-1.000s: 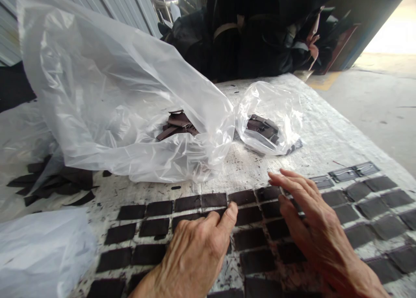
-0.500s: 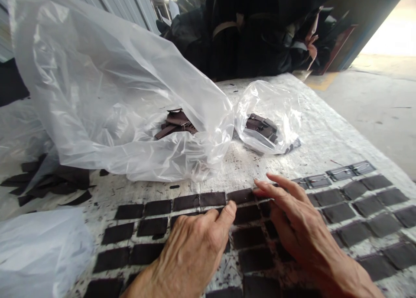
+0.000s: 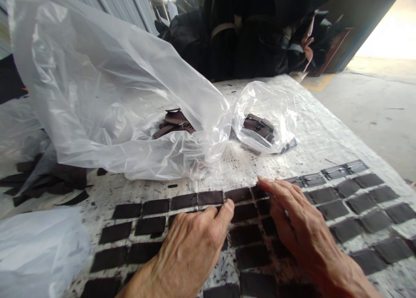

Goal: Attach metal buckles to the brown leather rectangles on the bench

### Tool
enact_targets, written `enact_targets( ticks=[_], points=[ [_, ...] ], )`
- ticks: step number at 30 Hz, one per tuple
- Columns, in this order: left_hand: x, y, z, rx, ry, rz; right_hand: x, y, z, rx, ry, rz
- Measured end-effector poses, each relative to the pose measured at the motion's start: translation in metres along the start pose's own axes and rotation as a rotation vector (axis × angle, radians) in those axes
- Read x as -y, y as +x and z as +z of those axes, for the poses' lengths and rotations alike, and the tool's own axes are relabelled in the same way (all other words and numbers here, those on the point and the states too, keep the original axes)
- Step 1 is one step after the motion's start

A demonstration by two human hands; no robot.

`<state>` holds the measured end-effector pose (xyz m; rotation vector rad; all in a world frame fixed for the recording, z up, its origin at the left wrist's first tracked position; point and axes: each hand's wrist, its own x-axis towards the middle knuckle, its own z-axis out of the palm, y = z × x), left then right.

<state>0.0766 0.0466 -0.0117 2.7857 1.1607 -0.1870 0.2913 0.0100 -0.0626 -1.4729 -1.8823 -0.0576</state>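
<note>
Rows of dark rectangular fabric-like pieces (image 3: 245,212) lie flat on the pale, speckled table cover. My left hand (image 3: 190,239) rests over the middle rows with the thumb stretched out, its tip beside a piece in the top row (image 3: 210,197). The other fingers curl down out of sight behind the back of the hand, so what they touch is hidden. To its right, my right hand (image 3: 300,220) has its fingers stretched forward, fingertips at a top-row piece (image 3: 260,192). I see nothing gripped in it. Right of the fingers, several pieces bear thin light strips (image 3: 336,171).
A large clear plastic bag (image 3: 130,90) holding dark pieces stands behind the rows, with a smaller clear bag (image 3: 266,94) beside it. Dark scraps (image 3: 61,179) and a whitish plastic sheet (image 3: 42,246) lie at left. Black bundles (image 3: 240,42) sit beyond the table.
The right hand's fingers have drawn closer together and come down to the top row. The left hand stays nearly in place. The view has shifted slightly.
</note>
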Motion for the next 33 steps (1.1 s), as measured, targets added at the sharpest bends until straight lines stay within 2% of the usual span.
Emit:
enact_targets(
  ticks=[5,9,12,16,18,20,23,25,27,30,33],
  points=[
    [-0.001,0.002,-0.001,0.009,-0.005,0.005,-0.002,-0.002,0.002,0.000,-0.037,-0.069],
    [-0.002,0.003,-0.003,0.028,0.005,0.000,-0.002,-0.003,0.004,0.011,-0.002,-0.003],
    [-0.002,0.001,-0.001,0.034,0.023,-0.006,-0.001,-0.003,0.003,0.013,0.045,-0.014],
    [-0.004,-0.003,0.003,-0.013,0.077,0.000,0.001,-0.003,-0.003,-0.029,0.170,0.005],
    [-0.005,-0.005,0.004,-0.045,0.107,0.012,0.005,-0.003,-0.007,-0.045,0.313,0.067],
    [-0.005,-0.005,0.003,-0.077,0.136,0.010,0.010,-0.002,-0.013,-0.061,0.521,0.199],
    [-0.003,-0.004,0.003,-0.145,0.114,0.027,0.019,0.000,-0.025,-0.051,0.898,0.552],
    [0.000,-0.002,0.002,-0.216,0.064,0.060,0.025,0.001,-0.037,0.022,1.135,0.796],
    [0.002,-0.003,-0.001,-0.281,0.035,0.095,0.031,-0.001,-0.051,0.071,1.339,0.947],
    [-0.002,-0.008,-0.008,-0.437,-0.013,0.205,0.042,-0.014,-0.077,0.137,1.534,0.935],
    [-0.016,-0.021,-0.011,-0.595,-0.136,0.342,0.051,-0.042,-0.096,0.286,1.571,0.761]
  ],
)
